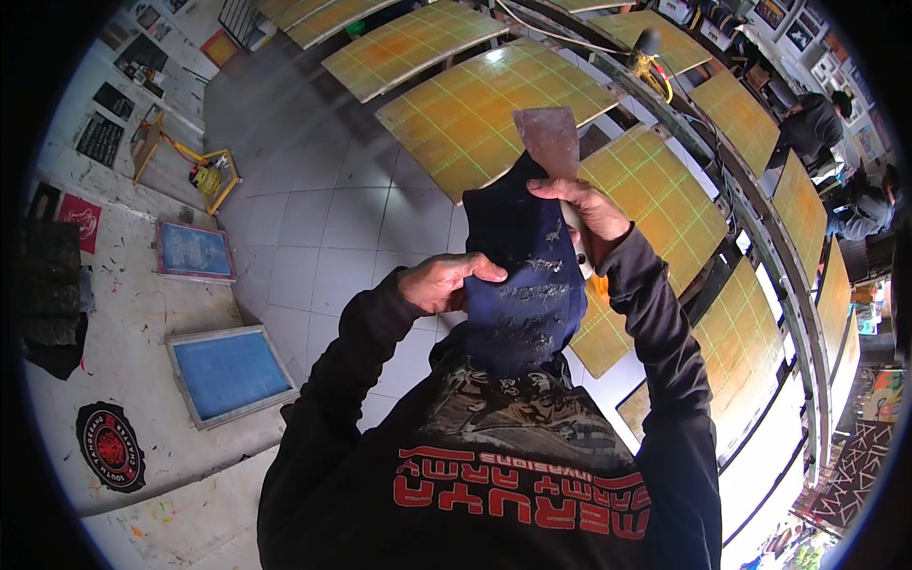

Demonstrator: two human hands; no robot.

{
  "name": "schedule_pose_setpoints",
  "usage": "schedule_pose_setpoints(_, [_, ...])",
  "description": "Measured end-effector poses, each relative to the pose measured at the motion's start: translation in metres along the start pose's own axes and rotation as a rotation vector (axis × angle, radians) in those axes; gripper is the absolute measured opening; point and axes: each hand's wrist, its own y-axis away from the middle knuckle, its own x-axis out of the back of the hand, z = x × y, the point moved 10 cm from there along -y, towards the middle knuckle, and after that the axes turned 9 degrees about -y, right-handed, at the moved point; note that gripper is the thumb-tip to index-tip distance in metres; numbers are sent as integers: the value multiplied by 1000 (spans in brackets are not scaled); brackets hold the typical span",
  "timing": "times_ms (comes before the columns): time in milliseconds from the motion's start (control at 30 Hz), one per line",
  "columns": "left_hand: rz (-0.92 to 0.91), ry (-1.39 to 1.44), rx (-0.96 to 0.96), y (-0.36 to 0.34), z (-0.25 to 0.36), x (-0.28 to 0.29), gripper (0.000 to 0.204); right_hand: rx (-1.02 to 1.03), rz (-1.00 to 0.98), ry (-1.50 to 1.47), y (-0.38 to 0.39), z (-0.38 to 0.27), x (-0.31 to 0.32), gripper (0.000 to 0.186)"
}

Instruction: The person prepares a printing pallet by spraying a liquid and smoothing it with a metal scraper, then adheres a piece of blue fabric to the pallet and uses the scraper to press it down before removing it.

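Observation:
A navy blue cloth (518,294) is stretched between my hands in front of my chest, with rough dark smears across it. My left hand (445,280) pinches its left edge, thumb on top and fingers mostly hidden behind. At the upper right of the cloth, my right hand (591,214) is closed with its thumb on the fabric. Above that hand sticks out the broad, stained metal blade of a scraper (551,138). A pale part shows between the cloth and my right palm; the rest of the scraper's grip is hidden.
Yellow-orange printing boards (494,104) with green grid lines stand in rows ahead and to the right, along a curved metal rail (807,351). Blue-meshed screen frames (233,372) lean at the left wall. A yellow frame (223,180) stands beyond. Other people (812,123) are far right.

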Motion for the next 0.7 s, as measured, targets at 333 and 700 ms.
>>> schedule_pose_setpoints(333, [-26, 198, -79, -14, 17, 6, 47, 48, 22, 27, -4, -27, 12, 17])
schedule_pose_setpoints(700, [-452, 764, -222, -50, 56, -35, 64, 182, -75, 501, 3, -87, 21, 31])
